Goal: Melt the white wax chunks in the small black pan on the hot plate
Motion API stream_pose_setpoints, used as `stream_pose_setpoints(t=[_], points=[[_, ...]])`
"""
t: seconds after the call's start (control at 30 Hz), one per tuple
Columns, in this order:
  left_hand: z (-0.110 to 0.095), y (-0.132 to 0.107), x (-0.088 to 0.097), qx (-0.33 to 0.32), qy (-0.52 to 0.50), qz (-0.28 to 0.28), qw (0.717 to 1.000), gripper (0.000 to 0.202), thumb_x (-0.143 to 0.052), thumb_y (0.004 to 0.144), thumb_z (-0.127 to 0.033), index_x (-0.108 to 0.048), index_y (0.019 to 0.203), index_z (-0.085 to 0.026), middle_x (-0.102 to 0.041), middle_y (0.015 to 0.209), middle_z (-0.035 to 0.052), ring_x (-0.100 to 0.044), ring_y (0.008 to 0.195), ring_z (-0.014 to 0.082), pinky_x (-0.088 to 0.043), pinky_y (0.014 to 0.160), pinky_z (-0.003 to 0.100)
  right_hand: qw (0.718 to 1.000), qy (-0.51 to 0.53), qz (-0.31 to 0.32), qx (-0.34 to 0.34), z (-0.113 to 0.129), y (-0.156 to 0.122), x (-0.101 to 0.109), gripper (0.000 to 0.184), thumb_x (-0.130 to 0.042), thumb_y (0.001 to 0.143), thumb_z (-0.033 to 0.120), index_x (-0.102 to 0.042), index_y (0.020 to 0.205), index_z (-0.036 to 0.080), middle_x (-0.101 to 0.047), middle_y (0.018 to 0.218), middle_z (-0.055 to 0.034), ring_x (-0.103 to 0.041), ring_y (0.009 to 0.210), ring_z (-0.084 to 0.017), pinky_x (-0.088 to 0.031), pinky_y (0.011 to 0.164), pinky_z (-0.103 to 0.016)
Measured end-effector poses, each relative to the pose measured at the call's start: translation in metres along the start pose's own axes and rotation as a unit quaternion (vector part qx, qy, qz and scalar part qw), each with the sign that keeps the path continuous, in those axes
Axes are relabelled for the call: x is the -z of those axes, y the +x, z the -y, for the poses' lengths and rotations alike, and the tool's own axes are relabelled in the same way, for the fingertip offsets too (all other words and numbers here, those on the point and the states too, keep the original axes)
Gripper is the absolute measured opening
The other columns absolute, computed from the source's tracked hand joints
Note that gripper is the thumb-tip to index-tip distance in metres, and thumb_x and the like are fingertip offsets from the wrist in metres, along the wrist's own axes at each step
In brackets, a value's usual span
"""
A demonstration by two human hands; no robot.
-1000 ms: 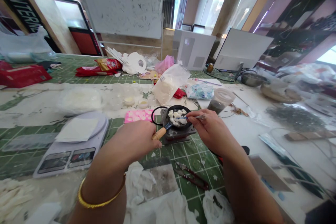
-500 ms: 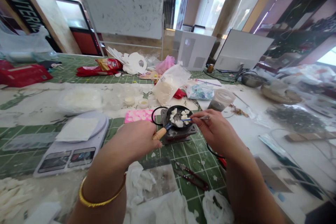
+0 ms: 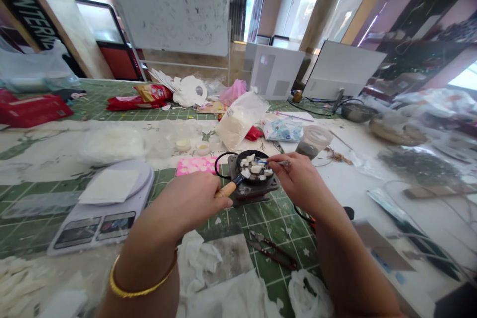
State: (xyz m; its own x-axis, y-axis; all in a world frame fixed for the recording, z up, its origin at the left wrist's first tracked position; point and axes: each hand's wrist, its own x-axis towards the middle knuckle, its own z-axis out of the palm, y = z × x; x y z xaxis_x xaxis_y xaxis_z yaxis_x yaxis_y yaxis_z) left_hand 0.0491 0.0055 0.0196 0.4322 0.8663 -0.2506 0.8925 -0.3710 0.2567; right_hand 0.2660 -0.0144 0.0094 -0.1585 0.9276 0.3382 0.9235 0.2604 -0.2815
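Observation:
My left hand [image 3: 203,191] is closed round the wooden handle of a small black frying pan [image 3: 238,168]. The pan sits on a dark little hot plate [image 3: 257,192]. Several white chunks [image 3: 256,169] lie in the pan, some whole and some flat. Between the thumb and fingers of my right hand [image 3: 296,171] is a thin stick with a blue shaft [image 3: 261,162], its tip down among the chunks. What the stick's far end is, I cannot make out. A pink silicone mold [image 3: 197,165] lies just left of the hot plate.
A kitchen scale [image 3: 108,203] with white paper on it stands at left. Thread snips [image 3: 274,251] and crumpled white tissue [image 3: 199,258] lie in front. Behind the pan are a bag of white material [image 3: 238,121] and a plastic cup [image 3: 313,140]. A black cable loops beside the hot plate.
The stick's tip has moved up and slightly left within the pan, and the white chunks have shifted about, now gathered more in the middle. My left hand keeps its hold on the handle.

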Motion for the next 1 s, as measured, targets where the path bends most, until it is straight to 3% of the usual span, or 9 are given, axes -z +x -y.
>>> stream_pose_setpoints(t=[0.2,0.37,0.5,0.67,0.8,0.93,1.0], points=[[0.002,0.0,0.0,-0.009,-0.001,-0.002,1.0,0.05,-0.026,0.079,-0.054,-0.054,0.057,-0.019,-0.058,0.057,0.0025,-0.048,0.048,0.0138,-0.028,0.046,0.025,1.0,0.024,0.005,0.012,0.0,0.0,0.001,0.029,-0.036,0.086,0.032,-0.062,0.093,0.02,-0.065,0.09,-0.0037,-0.053,0.086,-0.017,-0.037,0.08,-0.031],[0.01,0.002,0.001,-0.078,0.021,-0.044,0.996,0.041,-0.026,0.083,-0.041,-0.058,0.067,-0.021,-0.061,0.067,0.0025,-0.052,0.059,0.0149,-0.031,0.052,0.025,1.0,-0.005,-0.012,-0.004,-0.002,-0.001,0.001,0.028,-0.037,0.085,0.031,-0.063,0.09,0.019,-0.065,0.086,-0.0048,-0.053,0.087,-0.019,-0.035,0.081,-0.034],[0.015,0.002,0.007,-0.055,0.012,-0.095,0.994,0.036,-0.032,0.081,-0.037,-0.06,0.066,-0.02,-0.063,0.07,0.0014,-0.054,0.064,0.0149,-0.036,0.058,0.025,1.0,0.019,-0.005,0.009,-0.003,-0.001,0.002,0.029,-0.037,0.085,0.033,-0.062,0.092,0.02,-0.065,0.088,-0.0038,-0.054,0.085,-0.016,-0.037,0.078,-0.03],[0.015,-0.001,0.014,-0.057,-0.042,-0.246,0.967,0.03,-0.036,0.079,-0.025,-0.063,0.092,-0.023,-0.066,0.095,0.0001,-0.057,0.086,0.0167,-0.041,0.076,0.026,1.0,-0.001,-0.007,-0.004,-0.004,0.0,0.003,0.029,-0.036,0.085,0.031,-0.063,0.089,0.02,-0.065,0.087,-0.0043,-0.054,0.086,-0.018,-0.035,0.081,-0.034],[0.014,-0.004,0.016,0.007,-0.123,-0.313,0.942,0.033,-0.036,0.08,-0.026,-0.06,0.102,-0.024,-0.066,0.097,-0.0011,-0.059,0.088,0.0158,-0.043,0.079,0.026,0.999,0.03,-0.002,0.012,-0.003,-0.001,0.003,0.031,-0.035,0.086,0.033,-0.062,0.091,0.019,-0.064,0.09,-0.0046,-0.054,0.086,-0.017,-0.037,0.079,-0.031],[0.019,-0.004,0.016,0.06,-0.167,-0.349,0.92,0.039,-0.03,0.083,-0.036,-0.052,0.113,-0.023,-0.067,0.091,0.0002,-0.06,0.081,0.015,-0.045,0.076,0.026,1.0,0.014,0.0,-0.001,-0.003,0.0,0.005,0.03,-0.035,0.086,0.031,-0.062,0.09,0.019,-0.065,0.088,-0.0047,-0.054,0.088,-0.018,-0.035,0.082,-0.033],[0.02,-0.004,0.016,0.057,-0.151,-0.311,0.937,0.044,-0.026,0.084,-0.044,-0.054,0.109,-0.021,-0.067,0.09,0.003,-0.06,0.08,0.017,-0.045,0.073,0.028,1.0,0.013,0.001,0.002,-0.003,-0.001,0.007,0.031,-0.034,0.086,0.031,-0.062,0.085,0.019,-0.065,0.09,-0.0045,-0.054,0.087,-0.018,-0.034,0.082,-0.033]])
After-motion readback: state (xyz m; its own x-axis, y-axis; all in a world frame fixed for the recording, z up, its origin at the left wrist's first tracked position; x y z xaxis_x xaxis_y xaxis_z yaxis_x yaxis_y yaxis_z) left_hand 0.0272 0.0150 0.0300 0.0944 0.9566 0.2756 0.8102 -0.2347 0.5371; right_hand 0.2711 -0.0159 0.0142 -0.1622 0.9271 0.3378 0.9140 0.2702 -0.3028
